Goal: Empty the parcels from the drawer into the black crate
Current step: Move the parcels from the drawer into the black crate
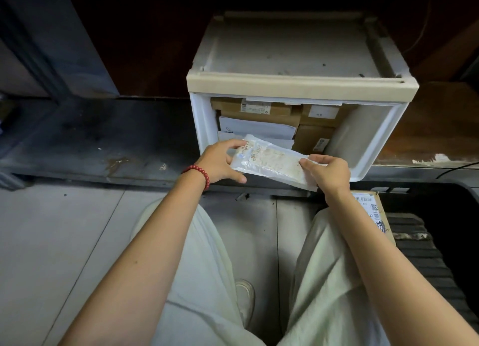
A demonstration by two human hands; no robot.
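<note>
Head view, looking down past my knees

(a) The storage unit (298, 58), cream-topped, stands on a dark ledge with its white drawer (375, 143) pulled out toward me.

(b) The black crate (420, 255) sits on the floor at my right, near the drawer's front corner. One labelled cardboard box (370, 211) already lies in it.

(c) Brown cartons (259, 113) fill the back and right of the drawer, and flat white mailers (256, 129) are stacked at its left. With so much left inside, I judge the emptying to be in its early part.

(d) The white plastic parcel (272, 163), with faded print on its face, is held slanted over the drawer's front edge. I cannot tell whether its far side touches the mailers beneath. Step in hand, as I read it: lifting this parcel out. The next move calls for carrying it right and down over the crate's rim and laying it beside the cardboard box. The parcel looks soft, so it may sag if only one end is supported.

(e) My left hand (220, 164) grips the parcel's left end, fingers and thumb curled round it. My right hand (329, 172) pinches the right end, digits closed on the edge. Neither hand holds anything else.

(f) A red bead bracelet (199, 173) circles my left wrist
</note>
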